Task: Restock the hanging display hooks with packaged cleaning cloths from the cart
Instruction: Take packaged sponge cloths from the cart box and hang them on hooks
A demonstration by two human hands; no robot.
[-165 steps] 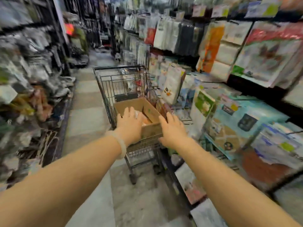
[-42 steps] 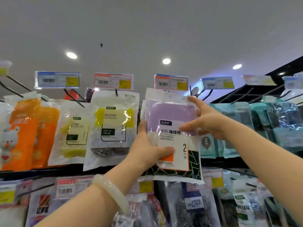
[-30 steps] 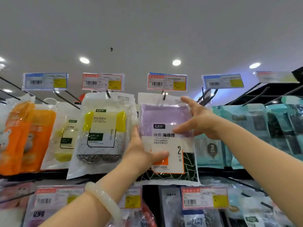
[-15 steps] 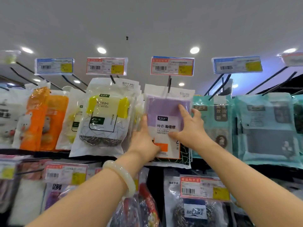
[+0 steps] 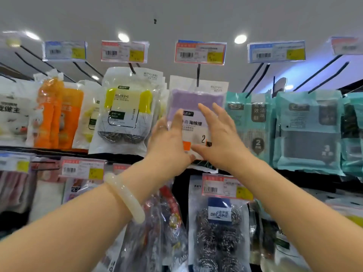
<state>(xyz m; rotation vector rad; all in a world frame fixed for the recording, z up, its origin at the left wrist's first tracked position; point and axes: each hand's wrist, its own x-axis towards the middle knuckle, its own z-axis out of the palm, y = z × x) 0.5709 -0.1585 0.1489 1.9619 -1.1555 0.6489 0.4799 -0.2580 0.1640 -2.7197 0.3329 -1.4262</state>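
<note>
Orange packets far left, teal packets right, steel scourer pack below, ceiling lights overhead

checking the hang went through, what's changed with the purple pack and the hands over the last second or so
The purple pack now hangs on its hook. The left hand and right hand have let go, fingers spread open before it. The yellow scourer pack alongside stayed put.

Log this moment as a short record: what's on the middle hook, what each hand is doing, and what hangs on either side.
middle hook: purple pack hanging on it
left hand: open, fingers against the pack's left edge
right hand: open, fingers spread over the pack's front
left neighbour: yellow pack
right neighbour: teal packs
</note>
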